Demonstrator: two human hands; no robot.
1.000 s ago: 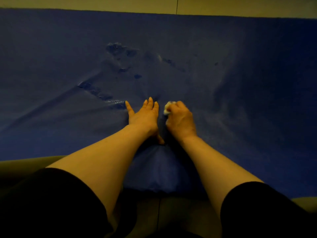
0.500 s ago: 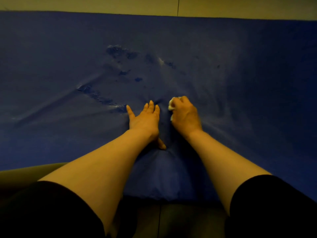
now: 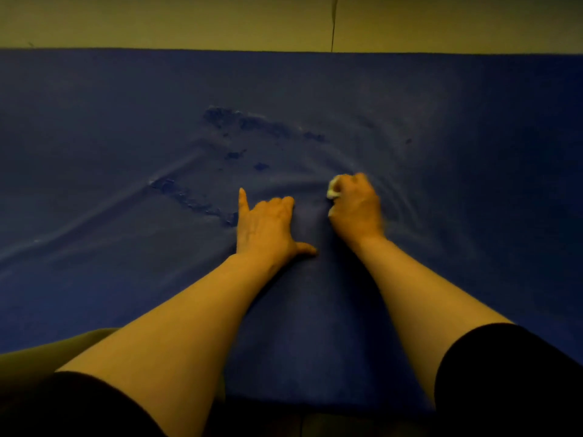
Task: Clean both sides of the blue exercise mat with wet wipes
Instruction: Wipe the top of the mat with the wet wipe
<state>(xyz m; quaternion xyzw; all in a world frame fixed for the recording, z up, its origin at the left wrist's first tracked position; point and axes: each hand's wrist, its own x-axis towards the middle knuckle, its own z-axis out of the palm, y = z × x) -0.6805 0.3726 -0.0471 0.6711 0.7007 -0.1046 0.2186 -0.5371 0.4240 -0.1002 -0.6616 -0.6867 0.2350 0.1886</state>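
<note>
place: indoor exercise room, likely | evidence: blue mat (image 3: 473,216) spread over smooth beige floor (image 3: 157,20) | lighting: dim

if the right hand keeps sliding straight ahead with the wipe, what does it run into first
Nothing solid, it seems. Ahead of the right hand and its wet wipe lies only bare blue mat up to the far edge; the dark scuffed patches sit left of that line.
</note>
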